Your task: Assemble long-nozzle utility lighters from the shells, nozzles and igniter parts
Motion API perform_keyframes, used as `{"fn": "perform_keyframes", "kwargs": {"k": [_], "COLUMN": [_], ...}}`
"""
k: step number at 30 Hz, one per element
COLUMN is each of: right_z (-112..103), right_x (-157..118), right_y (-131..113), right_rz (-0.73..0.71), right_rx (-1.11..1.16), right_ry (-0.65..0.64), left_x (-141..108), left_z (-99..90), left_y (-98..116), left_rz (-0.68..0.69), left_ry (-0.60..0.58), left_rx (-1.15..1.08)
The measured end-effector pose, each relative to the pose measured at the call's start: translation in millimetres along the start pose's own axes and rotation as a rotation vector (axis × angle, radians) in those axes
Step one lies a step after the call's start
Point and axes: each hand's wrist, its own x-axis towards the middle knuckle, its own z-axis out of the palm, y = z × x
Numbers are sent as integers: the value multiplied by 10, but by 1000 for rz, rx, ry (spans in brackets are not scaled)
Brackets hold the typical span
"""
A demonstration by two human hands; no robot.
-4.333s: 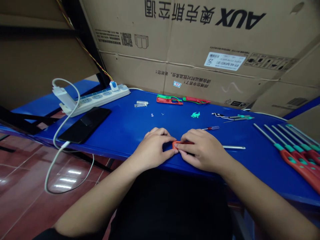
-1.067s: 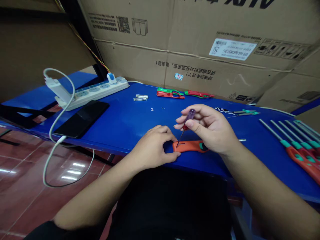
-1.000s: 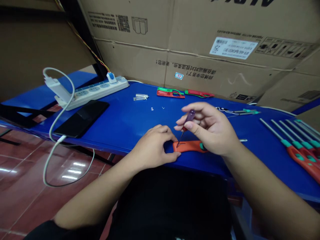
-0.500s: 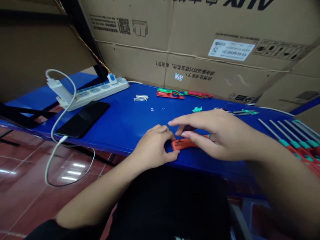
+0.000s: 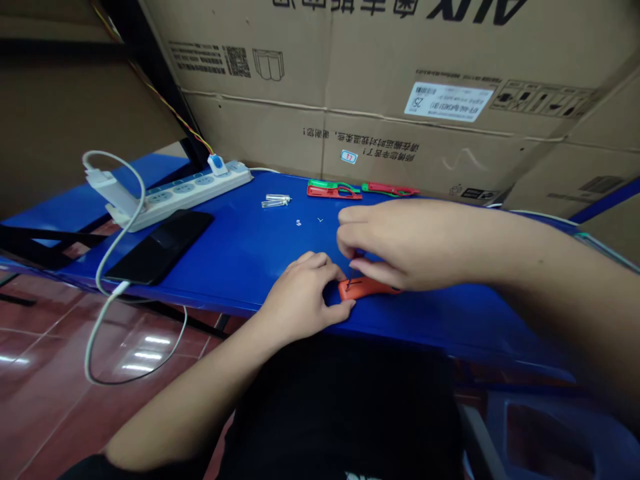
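An orange plastic handle (image 5: 367,287) with a dark slot lies on the blue table near its front edge. My left hand (image 5: 313,290) grips its left end between thumb and fingers. Above it, my right hand (image 5: 383,243) is closed on a small screwdriver (image 5: 351,272). Its thin dark shaft points down to the left end of the orange piece, while most of its grip is hidden by my fingers. Behind my hands lie a red and green plastic part (image 5: 334,190) and a second one (image 5: 390,189). Tiny pale pieces (image 5: 320,220) rest left of them.
A white power strip (image 5: 187,193) and a black phone (image 5: 160,247) with a white cable (image 5: 95,337) occupy the left side. Two small clear pieces (image 5: 276,201) lie farther back. A large cardboard box (image 5: 280,107) stands along the table's rear edge. My right forearm covers much of the right side.
My right hand has turned, with its wrist and forearm raised, still on the screwdriver. The forearm now hides the teal piece and most tools at the right. My left hand stays on the orange handle.
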Motion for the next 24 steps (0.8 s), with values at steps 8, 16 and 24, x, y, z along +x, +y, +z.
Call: {"fn": "perform_keyframes", "kwargs": {"k": [8,16,24], "right_z": [-29,-124,-139], "right_x": [83,122,142], "right_y": [-78,-135,-152], "right_rz": [99,-124,-52], "right_rx": [-166,-38,-156], "right_ry": [-17,-112,-136], "left_x": [-4,10,10], "left_z": [28,23,-3], "left_y": [-27,-23,4], "left_rz": [17,11,-2], "left_ry": [36,-1,-1], "left_rx": [-34,-66,-85]}}
